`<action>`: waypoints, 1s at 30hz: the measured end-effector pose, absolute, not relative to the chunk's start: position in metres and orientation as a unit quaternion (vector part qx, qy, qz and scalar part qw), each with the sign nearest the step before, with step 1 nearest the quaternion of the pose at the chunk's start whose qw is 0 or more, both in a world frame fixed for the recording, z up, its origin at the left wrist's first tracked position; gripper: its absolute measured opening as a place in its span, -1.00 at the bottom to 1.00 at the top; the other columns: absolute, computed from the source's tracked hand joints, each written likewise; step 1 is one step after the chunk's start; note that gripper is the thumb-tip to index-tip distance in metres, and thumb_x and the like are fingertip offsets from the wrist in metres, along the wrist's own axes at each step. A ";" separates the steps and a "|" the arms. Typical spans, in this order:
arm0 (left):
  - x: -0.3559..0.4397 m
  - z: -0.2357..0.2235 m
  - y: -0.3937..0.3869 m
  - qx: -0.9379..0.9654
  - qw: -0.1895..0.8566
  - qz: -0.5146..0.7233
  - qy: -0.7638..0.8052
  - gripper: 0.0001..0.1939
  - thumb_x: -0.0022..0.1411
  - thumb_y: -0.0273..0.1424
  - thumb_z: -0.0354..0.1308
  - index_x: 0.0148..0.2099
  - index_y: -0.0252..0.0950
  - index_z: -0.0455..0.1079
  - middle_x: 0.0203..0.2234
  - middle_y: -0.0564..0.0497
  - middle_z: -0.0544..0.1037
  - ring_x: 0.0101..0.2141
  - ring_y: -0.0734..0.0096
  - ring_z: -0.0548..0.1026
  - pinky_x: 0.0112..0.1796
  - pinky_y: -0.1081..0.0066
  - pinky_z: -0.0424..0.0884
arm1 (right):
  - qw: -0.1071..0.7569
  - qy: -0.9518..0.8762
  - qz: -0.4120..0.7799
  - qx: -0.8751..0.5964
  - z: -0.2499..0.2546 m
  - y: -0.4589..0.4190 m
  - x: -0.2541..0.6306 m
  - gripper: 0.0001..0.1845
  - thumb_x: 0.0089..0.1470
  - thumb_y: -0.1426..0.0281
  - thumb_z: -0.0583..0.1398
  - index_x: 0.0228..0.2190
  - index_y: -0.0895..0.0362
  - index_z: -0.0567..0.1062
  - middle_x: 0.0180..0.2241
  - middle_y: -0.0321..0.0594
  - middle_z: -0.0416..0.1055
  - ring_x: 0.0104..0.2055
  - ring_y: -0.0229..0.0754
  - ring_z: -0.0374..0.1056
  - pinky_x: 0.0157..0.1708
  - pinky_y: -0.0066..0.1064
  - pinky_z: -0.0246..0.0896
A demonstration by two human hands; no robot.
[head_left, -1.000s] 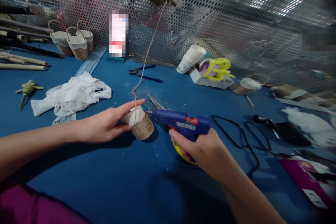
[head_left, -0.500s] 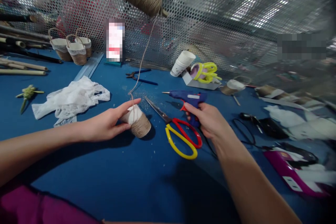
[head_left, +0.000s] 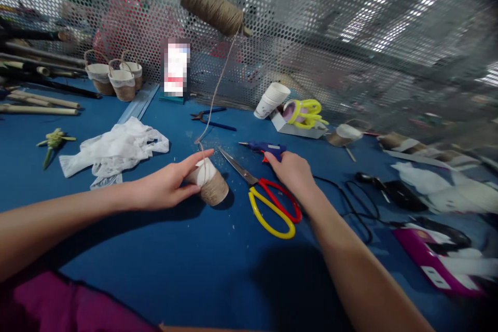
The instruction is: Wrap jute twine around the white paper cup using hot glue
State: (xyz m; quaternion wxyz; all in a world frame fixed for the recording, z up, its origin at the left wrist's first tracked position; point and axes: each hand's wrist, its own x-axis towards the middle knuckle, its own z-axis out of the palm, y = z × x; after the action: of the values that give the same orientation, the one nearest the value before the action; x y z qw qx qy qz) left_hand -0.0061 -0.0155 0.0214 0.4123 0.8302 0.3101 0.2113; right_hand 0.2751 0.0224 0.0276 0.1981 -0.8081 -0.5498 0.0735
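One twine-wrapped cup [head_left: 215, 190] is at three o'clock from my left hand [head_left: 170, 182], pinched there, long axis ten-to-four; my right hand [head_left: 292, 172] clasps the glue gun [head_left: 266, 148], two o'clock from the cup.

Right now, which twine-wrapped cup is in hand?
The cup in the left hand, joined by twine to the spool; the handled cups farther back are untouched.

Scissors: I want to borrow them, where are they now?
In the head view, the scissors lie on the blue tabletop near the centre, right of the twine-wrapped cup and lower in the picture than the glue gun in the right hand.
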 end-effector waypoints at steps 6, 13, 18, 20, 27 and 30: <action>-0.005 0.021 -0.016 0.829 0.418 0.214 0.305 -0.33 0.17 -0.50 -0.06 0.26 -0.33 -0.27 -0.24 -0.07 0.42 -0.26 0.39 0.40 -0.20 0.38 0.32 | 0.199 -0.688 0.118 -0.688 0.056 -0.012 0.219 -0.73 -0.01 0.19 0.12 -0.43 0.13 0.46 -0.38 -0.17 0.41 -0.33 -0.18 0.31 -0.28 -0.37 0.17; -0.007 0.014 -0.016 0.834 0.403 0.252 0.279 -0.40 0.19 -0.42 -0.03 0.23 -0.28 -0.17 0.02 -0.14 0.29 -0.04 0.29 0.33 -0.06 0.34 0.27 | 0.254 -0.754 0.279 -0.538 0.063 -0.029 0.154 -0.79 -0.12 0.26 0.21 -0.51 0.15 0.38 -0.56 -0.33 0.30 -0.54 -0.34 0.16 -0.55 -0.47 0.08; -0.006 0.017 -0.017 0.817 0.434 0.252 0.285 -0.36 0.17 -0.46 0.00 0.24 -0.33 -0.19 -0.04 -0.17 0.34 -0.09 0.28 0.36 -0.08 0.29 0.29 | 0.304 -0.725 0.349 -0.510 0.070 -0.026 0.167 -0.85 -0.05 0.36 0.17 -0.54 0.18 0.37 -0.58 -0.36 0.28 -0.54 -0.37 0.15 -0.54 -0.50 0.08; -0.004 0.020 -0.019 0.797 0.472 0.245 0.287 -0.34 0.17 -0.47 -0.01 0.25 -0.36 -0.23 -0.16 -0.15 0.41 -0.19 0.32 0.40 -0.17 0.32 0.34 | 0.334 -0.710 0.347 -0.515 0.072 -0.027 0.177 -0.83 -0.06 0.33 0.19 -0.54 0.18 0.37 -0.57 -0.35 0.29 -0.53 -0.38 0.16 -0.53 -0.51 0.08; -0.001 0.025 -0.026 0.759 0.540 0.244 0.269 -0.32 0.17 -0.50 -0.01 0.26 -0.33 -0.25 -0.18 -0.11 0.40 -0.20 0.34 0.39 -0.19 0.35 0.32 | 0.392 -0.661 0.336 -0.545 0.060 -0.036 0.192 -0.78 -0.06 0.29 0.20 -0.57 0.17 0.35 -0.62 -0.41 0.21 -0.58 -0.40 0.07 -0.58 -0.51 -0.01; -0.002 0.027 -0.029 0.761 0.543 0.239 0.264 -0.32 0.18 -0.49 -0.01 0.26 -0.31 -0.25 -0.20 -0.09 0.41 -0.21 0.33 0.39 -0.21 0.35 0.33 | 0.399 -0.649 0.346 -0.548 0.057 -0.039 0.192 -0.78 -0.06 0.29 0.20 -0.57 0.17 0.36 -0.62 -0.41 0.20 -0.58 -0.41 0.06 -0.58 -0.51 -0.02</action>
State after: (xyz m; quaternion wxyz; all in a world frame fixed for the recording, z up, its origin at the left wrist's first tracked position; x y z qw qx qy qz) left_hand -0.0015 -0.0291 0.0270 0.5430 0.7605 0.2636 0.2393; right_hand 0.1918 -0.0385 0.0572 0.3989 -0.5481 -0.6489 0.3456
